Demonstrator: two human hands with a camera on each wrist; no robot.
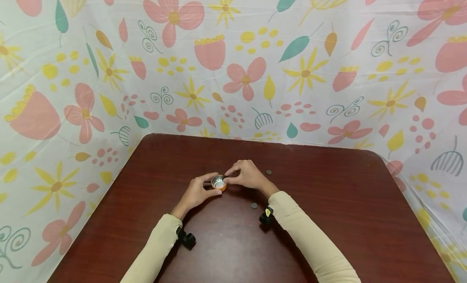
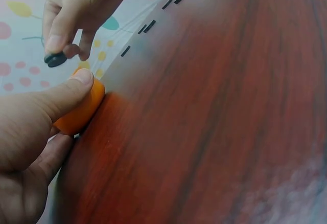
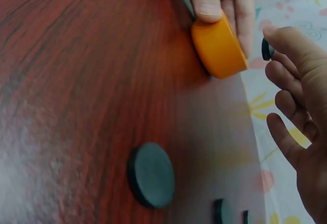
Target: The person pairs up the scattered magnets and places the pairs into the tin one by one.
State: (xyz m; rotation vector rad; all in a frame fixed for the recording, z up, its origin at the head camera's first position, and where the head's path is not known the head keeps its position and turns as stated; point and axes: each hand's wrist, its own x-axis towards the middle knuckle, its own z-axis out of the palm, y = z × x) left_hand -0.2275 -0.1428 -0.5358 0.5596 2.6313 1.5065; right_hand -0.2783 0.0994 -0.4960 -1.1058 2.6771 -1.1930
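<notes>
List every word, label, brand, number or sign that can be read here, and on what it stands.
None can be read.
The cup and discs show no readable writing.
The cloth has printed flowers and leaves, no letters.
The yellow mark on the right camera is too small to read.

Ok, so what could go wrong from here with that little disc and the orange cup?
The right hand only pinches the dark disc, so it might slip and drop beside the orange cup. The left hand holds the cup; a sudden shift there could tip it. And the black device at the right wrist could brush the loose disc near it.
</notes>
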